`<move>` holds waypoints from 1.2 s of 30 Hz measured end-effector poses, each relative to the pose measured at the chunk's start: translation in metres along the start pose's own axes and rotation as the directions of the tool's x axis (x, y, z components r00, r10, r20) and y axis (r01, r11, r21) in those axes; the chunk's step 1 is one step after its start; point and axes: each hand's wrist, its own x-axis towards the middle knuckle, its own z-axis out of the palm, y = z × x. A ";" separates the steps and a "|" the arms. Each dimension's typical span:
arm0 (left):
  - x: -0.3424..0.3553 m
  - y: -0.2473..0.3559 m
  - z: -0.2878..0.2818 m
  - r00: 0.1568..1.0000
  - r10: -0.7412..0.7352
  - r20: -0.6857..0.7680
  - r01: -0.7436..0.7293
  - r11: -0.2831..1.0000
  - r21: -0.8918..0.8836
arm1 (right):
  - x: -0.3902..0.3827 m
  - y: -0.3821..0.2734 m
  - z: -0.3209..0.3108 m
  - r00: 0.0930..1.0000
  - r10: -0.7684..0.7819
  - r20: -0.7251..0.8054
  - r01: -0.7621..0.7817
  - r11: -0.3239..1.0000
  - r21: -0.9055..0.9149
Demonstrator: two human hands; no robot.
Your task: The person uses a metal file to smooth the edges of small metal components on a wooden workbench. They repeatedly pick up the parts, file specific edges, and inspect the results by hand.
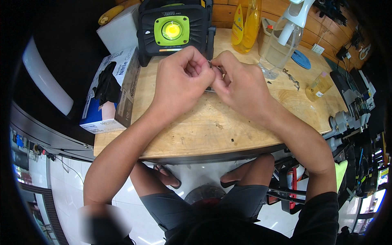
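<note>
My left hand [179, 77] and my right hand [245, 83] meet above the far half of the wooden table [196, 130]. Both are closed, with thumbs and fingertips pinched together. Between the fingertips shows a sliver of a small dark metal piece [210, 64]; most of it is hidden by the fingers, so its kind cannot be made out. Just below the hands, the edge of a small flat grey thing [210, 89] peeks out. Farther right on the wood lies a short metal strip of links [292, 79].
A lit work lamp [174, 32] stands behind my hands. To the left is a box of black gloves [110, 90]. On the right stand a clear spray bottle [277, 49], a yellow soap bottle [246, 26], a small amber bottle [318, 86] and a blue disc [301, 59].
</note>
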 end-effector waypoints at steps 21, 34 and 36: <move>0.004 0.004 -0.007 0.998 -0.042 0.049 0.041 0.999 0.030 | 0.003 0.000 0.001 0.996 0.082 -0.020 -0.081 0.995 0.065; 0.002 0.003 -0.001 0.998 0.045 -0.049 -0.047 0.998 -0.044 | 0.005 -0.003 -0.003 0.996 0.089 -0.031 -0.085 0.990 0.116; 0.002 0.003 -0.002 0.998 0.047 -0.048 -0.049 0.998 -0.043 | 0.006 -0.004 -0.004 0.995 0.094 -0.029 -0.090 0.988 0.123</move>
